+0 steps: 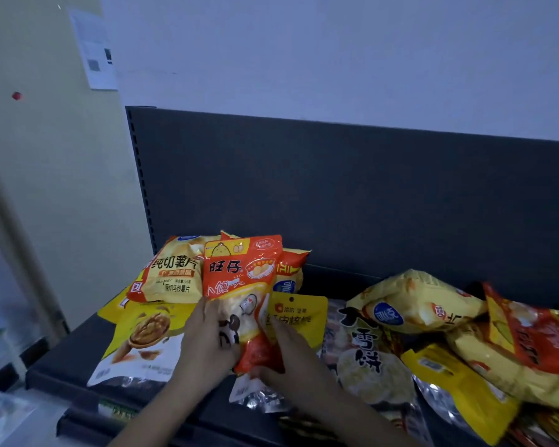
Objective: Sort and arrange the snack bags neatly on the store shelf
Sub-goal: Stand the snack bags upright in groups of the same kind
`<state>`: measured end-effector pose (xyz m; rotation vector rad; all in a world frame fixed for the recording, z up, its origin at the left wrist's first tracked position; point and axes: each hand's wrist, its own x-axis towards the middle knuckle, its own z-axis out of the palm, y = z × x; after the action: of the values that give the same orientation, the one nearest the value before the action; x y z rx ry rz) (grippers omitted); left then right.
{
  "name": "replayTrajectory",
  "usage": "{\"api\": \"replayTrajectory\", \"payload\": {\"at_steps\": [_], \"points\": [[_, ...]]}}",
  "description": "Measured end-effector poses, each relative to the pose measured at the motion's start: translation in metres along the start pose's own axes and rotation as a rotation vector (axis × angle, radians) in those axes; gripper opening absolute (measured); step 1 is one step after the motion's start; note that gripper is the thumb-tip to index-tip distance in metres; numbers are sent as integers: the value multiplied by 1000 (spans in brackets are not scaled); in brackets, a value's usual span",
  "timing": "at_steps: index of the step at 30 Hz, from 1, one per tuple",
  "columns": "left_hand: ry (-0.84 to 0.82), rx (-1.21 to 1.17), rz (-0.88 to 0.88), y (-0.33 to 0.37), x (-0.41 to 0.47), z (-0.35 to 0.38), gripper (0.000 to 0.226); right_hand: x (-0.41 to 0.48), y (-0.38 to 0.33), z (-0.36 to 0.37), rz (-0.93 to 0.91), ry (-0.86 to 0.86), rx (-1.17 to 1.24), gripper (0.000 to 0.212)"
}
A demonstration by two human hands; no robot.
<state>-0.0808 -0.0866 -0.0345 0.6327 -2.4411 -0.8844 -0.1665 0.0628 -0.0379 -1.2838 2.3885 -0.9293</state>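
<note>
left hand [207, 337]: fingers curled round the orange bag's [239, 279] left edge
right hand [292, 350]: gripping its bottom right corner
orange bag: held upright, left side of the shelf [68, 353], just in front of the chip bags [175, 275]

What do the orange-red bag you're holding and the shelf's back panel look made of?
Orange-red snack bag: thin glossy plastic film, by its crinkles and glare. Shelf back panel: probably painted metal, matte dark grey, slotted down its left edge.
</note>
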Motion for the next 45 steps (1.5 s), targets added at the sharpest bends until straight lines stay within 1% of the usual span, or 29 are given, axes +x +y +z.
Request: {"api": "replayTrajectory", "payload": {"at_steps": [1,3,5,7,8,10,11,13,16,18,19,20,21,22,23,24,25,26,27,28,29,30,33,35,38,40,42,43,45], "points": [[53,4,37,11,-5,4,65,-7,5,-7,6,32,0,82],[124,-25,205,30,-18,13,56,-22,20,-23,38,65,-47,80],[91,-58,311,41,-31,26,45,-41,34,-41,65,91,-84,78],[5,-79,350,52,-46,40,36,-61,48,-58,115,111,-119,76],[-34,-82,358,58,-53,46,36,-71,54,-64,143,101,-162,77],[-72,-39,358,64,-64,60,44,-91,65,-73,209,42,-215,86],[-80,11,373,65,-68,66,48,-100,69,-76,239,18,-200,97],[-97,129,428,64,-76,78,46,-116,76,-77,284,20,-140,116],[-44,249,443,68,-92,86,33,-133,87,-71,309,21,-109,119],[50,270,392,66,-103,86,21,-141,93,-64,313,58,-60,105],[83,261,327,64,-108,84,19,-144,96,-62,321,92,-34,97],[95,248,247,60,-113,82,23,-146,99,-58,322,125,-10,94],[120,252,184,54,-118,80,25,-147,99,-56,329,149,19,96],[112,278,121,48,-123,78,23,-146,100,-53,333,170,50,102],[71,331,49,43,-127,78,29,-144,101,-51,343,184,77,109],[-22,383,-26,43,-129,77,47,-142,101,-48,349,196,95,115],[-65,437,-49,42,-128,79,68,-139,102,-46,356,202,109,118],[-89,447,-83,45,-126,80,86,-136,102,-43,362,207,123,120],[-70,453,-87,45,-123,84,102,-135,100,-41,368,209,131,119],[-115,427,-115,49,-119,86,114,-135,99,-40,375,215,134,117],[-161,374,-124,53,-114,89,120,-135,97,-38,383,231,138,112],[-195,331,-135,61,-111,91,117,-135,97,-37,398,255,154,105],[-203,288,-174,77,-101,99,85,-134,96,-36,446,337,180,91],[-217,176,-275,83,-98,98,84,-136,91,-37,483,374,199,85],[-233,-121,-428,82,-89,93,103,-144,79,-39,520,403,247,79],[-252,-288,-507,75,-87,96,104,-152,70,-44,518,406,275,74],[-297,-397,-511,79,-89,92,101,-161,63,-49,517,405,295,71],[-308,-452,-486,81,-91,90,94,-165,59,-52,510,397,287,71],[-329,-519,-443,87,-93,86,71,-173,52,-58,467,382,231,71]]}}
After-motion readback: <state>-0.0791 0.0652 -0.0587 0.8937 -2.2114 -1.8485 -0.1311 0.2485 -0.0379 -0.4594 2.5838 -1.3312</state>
